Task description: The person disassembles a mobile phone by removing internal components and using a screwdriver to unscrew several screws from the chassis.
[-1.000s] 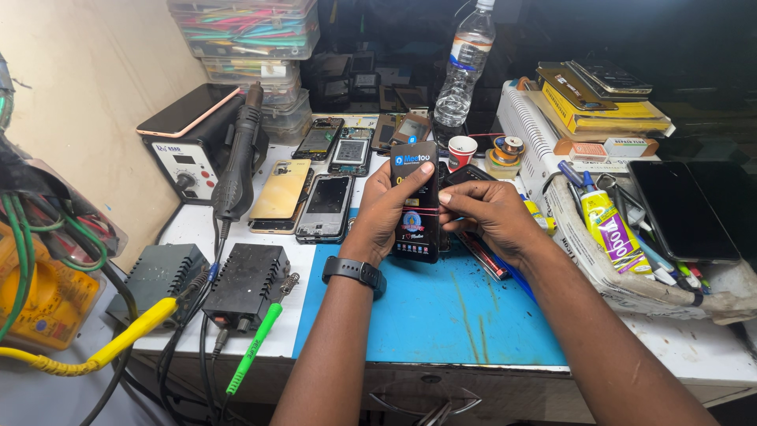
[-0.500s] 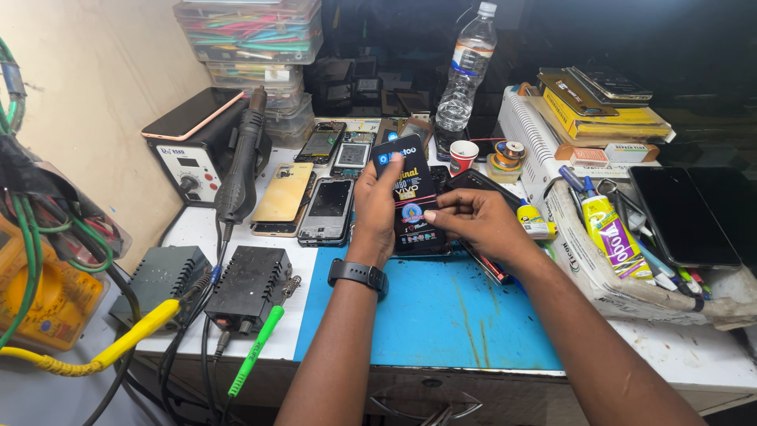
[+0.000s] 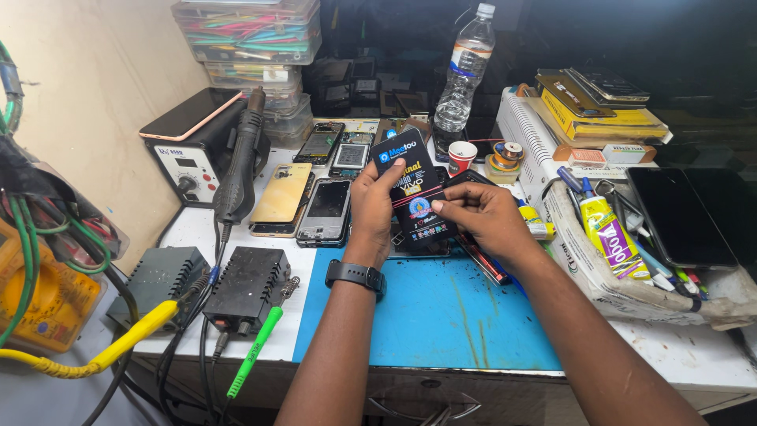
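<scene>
Tilted up since half a second ago, the black printed packet (image 3: 414, 193) now stands above the blue mat (image 3: 426, 315), gripped by both hands: the left hand (image 3: 371, 213) clasps its left edge, the right hand (image 3: 481, 217) pinches its lower right side. Behind it lie several phones (image 3: 325, 209); a small red cup (image 3: 461, 156) and a water bottle (image 3: 465, 71) stand close beyond. A hot-air station (image 3: 193, 154) crowds the left, a tool-filled tray (image 3: 599, 268) the right. Open room remains on the mat toward the bench's near edge.

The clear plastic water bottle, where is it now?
The clear plastic water bottle stands at the back of the bench, right of centre, just behind the small red-and-white cup.
</scene>
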